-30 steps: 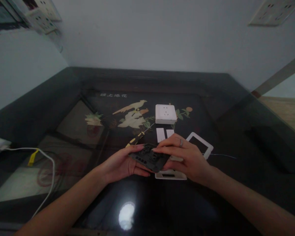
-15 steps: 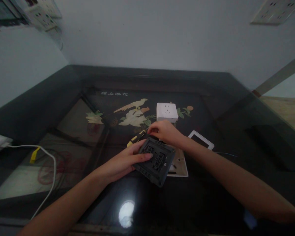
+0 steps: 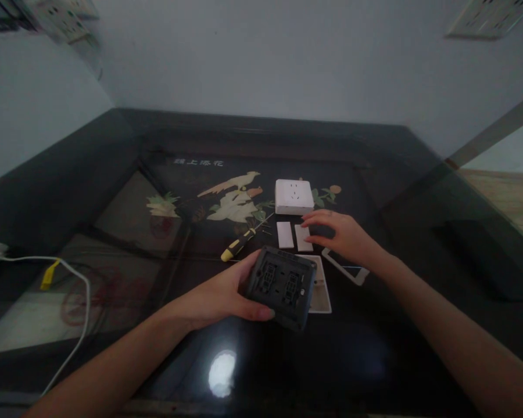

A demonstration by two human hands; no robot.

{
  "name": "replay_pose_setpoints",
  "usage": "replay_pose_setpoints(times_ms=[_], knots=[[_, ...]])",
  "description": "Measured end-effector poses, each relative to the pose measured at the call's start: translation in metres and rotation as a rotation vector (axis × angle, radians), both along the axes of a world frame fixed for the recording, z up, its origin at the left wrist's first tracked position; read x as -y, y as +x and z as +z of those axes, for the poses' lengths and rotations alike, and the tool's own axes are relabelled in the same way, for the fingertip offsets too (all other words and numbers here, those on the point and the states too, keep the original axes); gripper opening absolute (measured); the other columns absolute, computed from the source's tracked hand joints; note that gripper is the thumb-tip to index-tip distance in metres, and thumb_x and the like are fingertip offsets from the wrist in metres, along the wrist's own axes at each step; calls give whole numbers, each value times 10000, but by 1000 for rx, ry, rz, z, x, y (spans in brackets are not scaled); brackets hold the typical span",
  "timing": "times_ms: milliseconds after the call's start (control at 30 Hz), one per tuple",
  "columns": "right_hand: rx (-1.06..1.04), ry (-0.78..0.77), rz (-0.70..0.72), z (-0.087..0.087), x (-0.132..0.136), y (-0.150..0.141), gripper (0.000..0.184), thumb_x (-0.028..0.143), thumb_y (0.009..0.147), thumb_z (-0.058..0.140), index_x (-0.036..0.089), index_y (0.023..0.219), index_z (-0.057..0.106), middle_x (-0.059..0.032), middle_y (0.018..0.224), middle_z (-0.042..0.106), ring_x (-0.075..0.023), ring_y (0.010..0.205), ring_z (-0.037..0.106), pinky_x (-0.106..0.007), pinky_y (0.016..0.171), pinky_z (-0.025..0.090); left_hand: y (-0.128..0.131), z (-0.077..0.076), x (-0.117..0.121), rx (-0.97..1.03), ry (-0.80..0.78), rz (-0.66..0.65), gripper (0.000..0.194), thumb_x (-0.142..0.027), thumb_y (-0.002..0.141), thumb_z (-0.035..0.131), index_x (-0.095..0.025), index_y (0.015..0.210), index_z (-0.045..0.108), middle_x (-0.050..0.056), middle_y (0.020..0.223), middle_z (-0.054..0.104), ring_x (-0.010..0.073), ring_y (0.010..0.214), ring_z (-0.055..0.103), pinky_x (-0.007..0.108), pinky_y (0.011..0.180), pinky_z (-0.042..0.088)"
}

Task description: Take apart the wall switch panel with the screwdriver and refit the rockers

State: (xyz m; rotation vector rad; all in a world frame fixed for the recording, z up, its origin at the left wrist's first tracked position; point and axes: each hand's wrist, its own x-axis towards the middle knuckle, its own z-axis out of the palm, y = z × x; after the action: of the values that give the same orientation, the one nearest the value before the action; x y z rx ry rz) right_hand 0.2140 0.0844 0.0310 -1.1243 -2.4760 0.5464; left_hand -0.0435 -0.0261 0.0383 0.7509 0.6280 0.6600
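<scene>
My left hand (image 3: 239,296) grips a dark grey switch module (image 3: 283,284) by its left side, thumb on the lower front edge. Its face carries two slotted mechanisms. My right hand (image 3: 337,232) reaches over the right one of two white switch rockers (image 3: 304,238), with thumb and fingers apart around its upper right part. The left switch rocker (image 3: 285,235) lies flat beside it. Partly covered by the module is a white back box (image 3: 321,290). A white cover frame (image 3: 346,268) rests just below my right hand.
Behind the rockers stands a white socket box (image 3: 294,196). A yellow-and-black screwdriver (image 3: 239,244) lies left of them, with small screws (image 3: 267,229) near its tip. A white cable (image 3: 87,290) runs along the left of the glossy black table (image 3: 396,360).
My right hand has left the module's upper edge and moved right to the rocker. My left thumb has slid from the module's face to its lower edge. The view has shifted slightly.
</scene>
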Motion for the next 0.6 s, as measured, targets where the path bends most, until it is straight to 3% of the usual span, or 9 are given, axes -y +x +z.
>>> replay_pose_setpoints(times_ms=[167,333,467,600], knots=[[48,-21,19,-20,6,13,447,238,788,728,197,1225,646,-132,1373,595,-283,1266,553,-515,1058,440,2,-1,2,3,29,26,833,-4,608,831,-253,1334,508,59,1329,631,185,1189,610,262,955,473],[38,-3,24,-27,8,8,467,211,793,721,180,1251,635,-131,1328,623,-262,1254,554,-466,1073,445,2,-4,2,-61,90,87,723,-77,650,843,-215,1294,543,84,1237,683,208,1099,668,282,931,505],[18,25,-6,-17,8,9,437,237,813,706,166,1239,636,-150,1299,621,-285,1216,579,-503,1048,464,3,-2,1,-140,154,156,745,-99,640,848,-212,1301,523,108,1291,653,269,1165,638,358,985,501],[-101,118,-60,11,18,9,419,316,845,682,191,1241,620,-135,1306,602,-302,1229,567,-565,1059,442,5,2,2,-239,180,203,852,-106,613,857,-237,1350,450,95,1299,647,294,1215,607,403,1003,501]])
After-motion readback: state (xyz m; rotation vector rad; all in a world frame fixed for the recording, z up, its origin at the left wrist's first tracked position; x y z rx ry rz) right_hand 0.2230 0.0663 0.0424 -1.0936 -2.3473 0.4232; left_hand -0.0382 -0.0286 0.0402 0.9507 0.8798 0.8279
